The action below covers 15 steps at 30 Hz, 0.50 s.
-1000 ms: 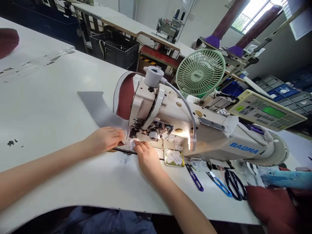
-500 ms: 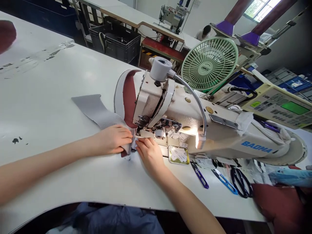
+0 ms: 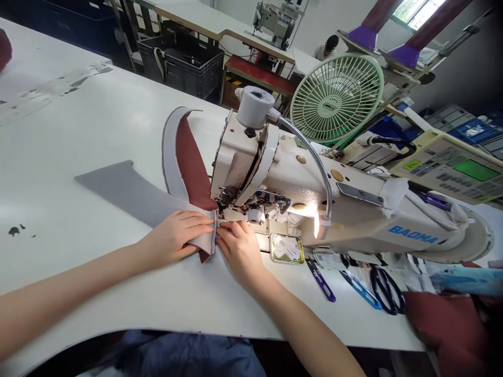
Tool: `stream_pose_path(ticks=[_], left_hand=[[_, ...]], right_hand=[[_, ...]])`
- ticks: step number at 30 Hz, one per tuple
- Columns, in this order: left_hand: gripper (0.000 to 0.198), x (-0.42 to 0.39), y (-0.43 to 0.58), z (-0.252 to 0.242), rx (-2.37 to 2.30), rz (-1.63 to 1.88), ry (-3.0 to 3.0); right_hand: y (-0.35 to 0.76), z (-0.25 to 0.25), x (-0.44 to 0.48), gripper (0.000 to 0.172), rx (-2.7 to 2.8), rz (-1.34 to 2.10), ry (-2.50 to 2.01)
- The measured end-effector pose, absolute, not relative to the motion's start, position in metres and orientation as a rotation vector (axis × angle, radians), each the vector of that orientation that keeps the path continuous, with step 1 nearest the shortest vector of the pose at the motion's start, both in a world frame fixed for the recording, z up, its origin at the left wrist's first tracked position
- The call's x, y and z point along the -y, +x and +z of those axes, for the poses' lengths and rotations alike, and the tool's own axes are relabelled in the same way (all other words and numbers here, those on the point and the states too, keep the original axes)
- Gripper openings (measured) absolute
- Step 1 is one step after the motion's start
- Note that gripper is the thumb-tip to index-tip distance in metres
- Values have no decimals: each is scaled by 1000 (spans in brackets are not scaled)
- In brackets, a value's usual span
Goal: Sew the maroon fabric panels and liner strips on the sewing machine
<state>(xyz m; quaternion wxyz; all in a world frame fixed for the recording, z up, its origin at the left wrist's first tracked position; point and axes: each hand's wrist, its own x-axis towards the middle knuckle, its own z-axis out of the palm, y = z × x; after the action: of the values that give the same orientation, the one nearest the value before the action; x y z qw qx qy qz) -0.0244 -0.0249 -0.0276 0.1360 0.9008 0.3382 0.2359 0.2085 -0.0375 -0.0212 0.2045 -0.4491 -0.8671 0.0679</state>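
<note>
A grey fabric strip (image 3: 118, 191) and a maroon fabric piece (image 3: 192, 165) with a grey backing lie layered at the needle end of the sewing machine (image 3: 291, 167). The maroon one curls up on edge left of the machine head. My left hand (image 3: 175, 235) is closed over the strip near the stacked edge, thumb low and fingers together. Just right of that edge, my right hand (image 3: 239, 248) has bent fingers pinching at the layers, close to the presser foot. Its fingertips partly hide the fabric there.
A small tin tray (image 3: 286, 248), purple thread snips (image 3: 321, 281), blue snips (image 3: 361, 289) and black-handled scissors (image 3: 387, 290) lie right of my right hand. Behind the machine stands a green fan (image 3: 330, 104). A control panel (image 3: 463, 167) sits at right. Another person (image 3: 327, 48) is far back.
The fabric has swung: the strip's far end and the curled maroon piece now lie farther left. The stacked edge stands straighter between my hands, which remain near the needle.
</note>
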Motion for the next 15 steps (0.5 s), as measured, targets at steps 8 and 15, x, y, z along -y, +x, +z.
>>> stream_pose_path(ticks=[8,15], left_hand=[[36,17,-28,-28,-851,667,2750],[35,17,-27,-25,-840,641,2810]], right_hand=[[210,-23,37,15,2412,219,-1232],[208,-21,39,14,2424,211,-1242]])
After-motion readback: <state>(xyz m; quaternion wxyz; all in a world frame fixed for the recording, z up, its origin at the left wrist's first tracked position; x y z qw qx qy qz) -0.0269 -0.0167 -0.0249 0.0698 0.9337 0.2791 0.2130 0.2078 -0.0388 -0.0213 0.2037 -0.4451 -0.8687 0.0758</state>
